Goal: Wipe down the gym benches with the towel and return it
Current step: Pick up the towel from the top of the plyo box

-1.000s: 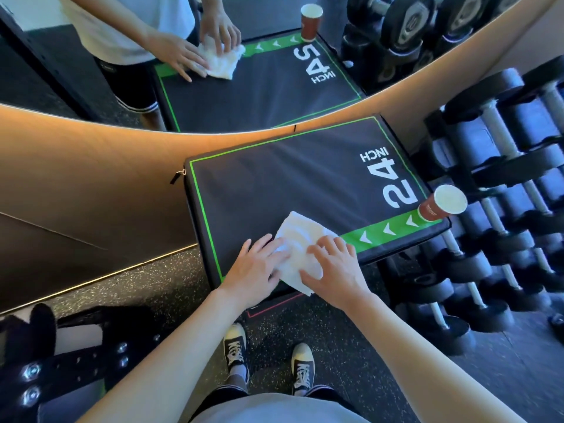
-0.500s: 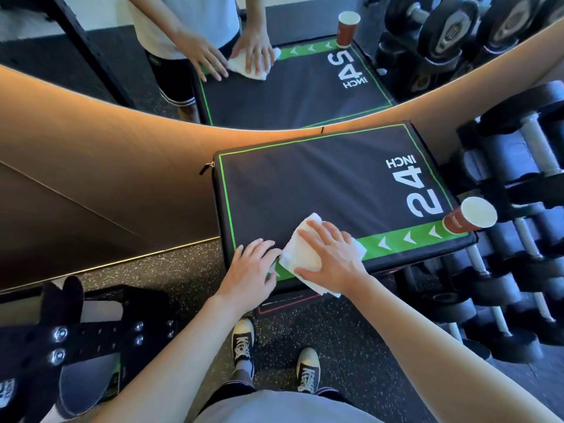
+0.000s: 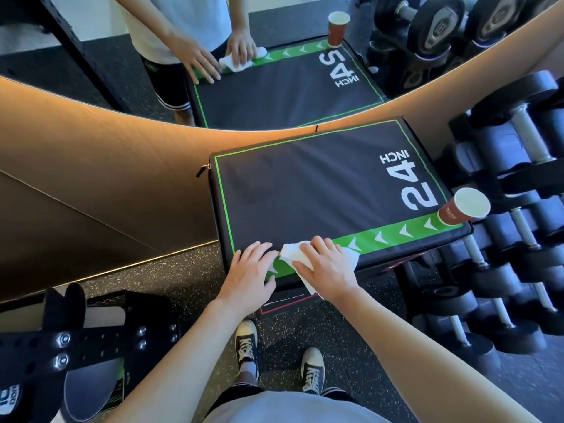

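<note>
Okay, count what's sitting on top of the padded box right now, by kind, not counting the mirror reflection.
Towel: 1
Paper cup: 1
Hands: 2, left hand and right hand
Total: 4

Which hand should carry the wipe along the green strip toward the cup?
Probably the right hand: it already presses the towel on the green strip, on the paper cup side. The left hand rests flat on the pad's corner, beside the towel.
</note>
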